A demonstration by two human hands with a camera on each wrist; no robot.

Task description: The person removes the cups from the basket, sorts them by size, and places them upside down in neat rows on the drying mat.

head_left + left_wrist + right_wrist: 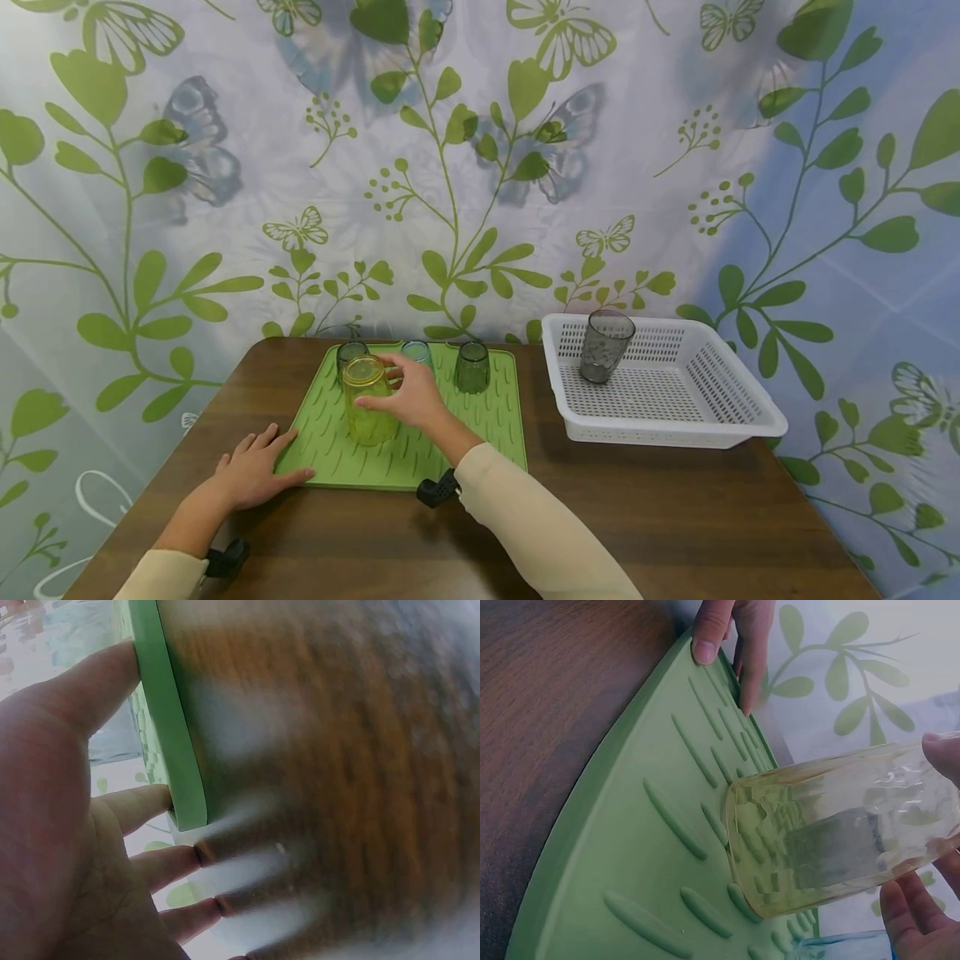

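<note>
A yellow drinking glass [371,423] stands bottom up on the green drying mat [457,450], its wide rim on the ridges in the right wrist view. My right hand [411,392] grips it near the upper end, thumb on one side and fingers on the other. At the mat's near left corner, my left hand [253,473] rests with spread fingers. Its thumb [112,667] touches the mat's edge in the left wrist view. Behind the yellow glass are a dark glass [349,351] and a blue glass [417,353], both partly hidden. A grey-green glass [472,368] stands farther right on the mat.
To the right sits a white plastic basket [667,431] with perforated walls, holding a tilted grey glass [606,346]. Brown wooden tabletop [600,517] lies in front of the mat and basket. A leaf-patterned curtain [465,167] hangs behind the table.
</note>
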